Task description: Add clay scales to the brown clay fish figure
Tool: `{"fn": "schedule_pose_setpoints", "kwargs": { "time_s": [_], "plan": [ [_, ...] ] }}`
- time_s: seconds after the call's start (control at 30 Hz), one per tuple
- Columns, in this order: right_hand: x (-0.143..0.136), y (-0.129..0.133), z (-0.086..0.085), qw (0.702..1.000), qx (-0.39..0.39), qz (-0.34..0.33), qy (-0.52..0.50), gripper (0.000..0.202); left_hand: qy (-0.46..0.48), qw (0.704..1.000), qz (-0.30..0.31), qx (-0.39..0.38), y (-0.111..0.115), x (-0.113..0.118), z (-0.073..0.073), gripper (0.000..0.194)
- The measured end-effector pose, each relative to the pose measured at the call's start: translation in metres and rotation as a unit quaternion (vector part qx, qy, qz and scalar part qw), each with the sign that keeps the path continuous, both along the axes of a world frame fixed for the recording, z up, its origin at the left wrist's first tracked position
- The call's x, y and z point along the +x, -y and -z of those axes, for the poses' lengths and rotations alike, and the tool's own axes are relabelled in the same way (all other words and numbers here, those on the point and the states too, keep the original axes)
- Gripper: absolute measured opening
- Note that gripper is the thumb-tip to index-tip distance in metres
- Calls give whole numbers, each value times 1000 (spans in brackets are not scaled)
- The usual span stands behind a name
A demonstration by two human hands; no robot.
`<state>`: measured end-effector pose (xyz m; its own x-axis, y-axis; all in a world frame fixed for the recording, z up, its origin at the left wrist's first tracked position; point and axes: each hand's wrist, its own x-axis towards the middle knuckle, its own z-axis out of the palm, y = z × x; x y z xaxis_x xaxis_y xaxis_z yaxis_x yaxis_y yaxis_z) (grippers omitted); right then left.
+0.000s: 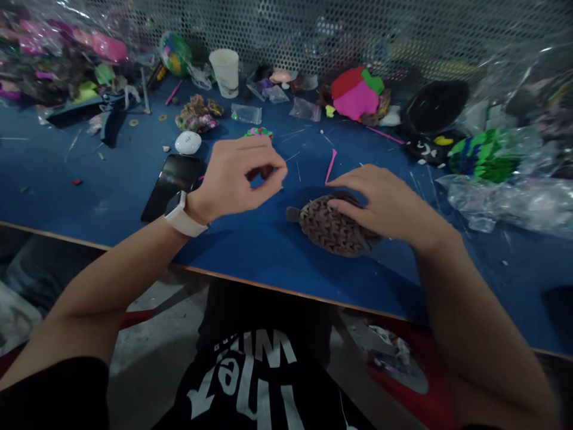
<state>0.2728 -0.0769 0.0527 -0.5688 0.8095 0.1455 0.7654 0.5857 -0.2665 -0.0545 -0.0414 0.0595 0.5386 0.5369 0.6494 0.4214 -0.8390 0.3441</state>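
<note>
My left hand [244, 176], with a white-banded watch [182, 215] at its wrist, hovers over the table with thumb and forefinger pinched together; anything between the tips is too small to make out. My right hand [380, 200] rests on a brown, scaly-textured clay piece [335, 224], thumb on its top and fingers over its far side. A small grey tab sticks out at the piece's left end. Just beyond the right fingertips lies a pink modelling tool [331, 165]. Behind my left hand, a red and green piece [258, 132] is partly hidden.
On the blue table [250, 245] lie a black phone [172, 185], a white oval object [188, 143] and small bags. A paper cup [225, 71] stands at the back. Colourful clay models, a black bowl [436, 106] and plastic wrapping line a perforated metal screen [286, 30].
</note>
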Motion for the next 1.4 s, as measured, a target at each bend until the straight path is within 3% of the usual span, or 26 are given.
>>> {"fn": "schedule_pose_setpoints", "kwargs": {
  "time_s": [0.07, 0.13, 0.2, 0.3, 0.4, 0.53, 0.6, 0.77, 0.9, 0.97, 1.03, 1.1, 1.17, 1.27, 1.4],
  "plan": [
    [6, -3, 2, 999, -21, -25, 0, 52, -10, 999, -13, -48, 1, -2, -2, 27],
    [11, -4, 3, 999, -31, -39, -3, 63, -83, 992, -3, -97, 2, 0, 4, 24],
    [13, -4, 3, 999, -41, -32, -11, 66, -145, 980, 17, -133, 5, 8, 14, 43],
    [13, -5, -3, 997, -62, -10, -49, 57, -163, 967, 60, -184, 12, 25, 23, 60],
    [13, -4, -13, 990, -80, 2, -119, 51, -102, 957, 86, -259, 18, 43, 18, 54],
    [11, -1, -23, 981, -82, 0, -178, 45, -96, 903, 161, -387, 12, 57, 4, 48],
    [12, -1, -23, 976, -76, 16, -203, 48, -70, 891, 174, -413, 3, 59, 1, 47],
    [21, -16, -12, 940, -78, 114, -311, 63, 7, 908, 137, -397, -21, 56, 5, 51],
    [22, -24, 0, 924, -173, 125, -318, 62, 1, 898, 132, -420, -31, 49, 8, 58],
    [19, -23, 3, 907, -231, 123, -330, 61, -45, 913, 120, -386, -34, 41, 9, 60],
    [17, -20, 2, 896, -284, 118, -320, 60, -86, 948, 74, -298, -40, 31, 10, 58],
    [16, -17, -1, 900, -317, 106, -281, 59, -100, 973, 35, -206, -46, 19, 9, 47],
    [16, -14, -5, 911, -321, 93, -240, 61, -123, 978, 42, -160, -53, 8, 9, 36],
    [19, -12, -10, 937, -284, 99, -177, 63, -203, 966, 68, -148, -61, -4, 9, 33],
    [24, -13, -11, 969, -207, 123, -58, 71, -291, 946, 60, -133, -70, -14, 11, 34]
  ]
}}
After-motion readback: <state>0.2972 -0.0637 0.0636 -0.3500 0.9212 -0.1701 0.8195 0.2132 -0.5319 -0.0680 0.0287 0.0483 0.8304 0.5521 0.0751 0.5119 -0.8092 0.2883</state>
